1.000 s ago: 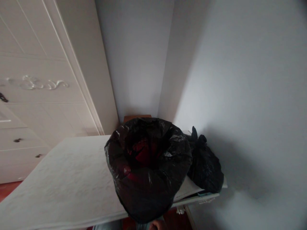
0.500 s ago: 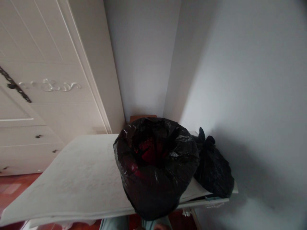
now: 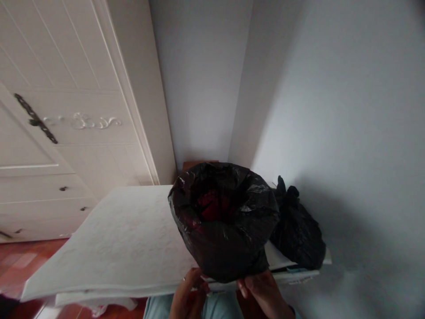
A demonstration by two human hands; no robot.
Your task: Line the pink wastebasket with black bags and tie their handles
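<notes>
A bin lined with a black bin bag [image 3: 229,248] stands on the white table, its mouth facing up. Inside, reddish surface [image 3: 214,206] shows through the opening. My left hand [image 3: 191,292] is at the table's front edge, just below the bag's lower left rim, with fingers curled; what they hold, if anything, is hidden. At the lower right of the bag, my right hand [image 3: 260,288] has its fingers closed at the bag's hanging edge. A second black bag [image 3: 299,235], knotted at the top, lies to the right.
The white table [image 3: 133,239] has a patterned top and reaches left. A white wardrobe [image 3: 83,164] with dark handles stands at the left. Grey walls meet in a corner behind, and a wall [image 3: 358,155] borders the right side. The floor [image 3: 20,261] is reddish.
Both my hands have come up from below to the bag's lower edge. That hanging edge now sits higher and bunches out at the right. The view has shifted slightly left.
</notes>
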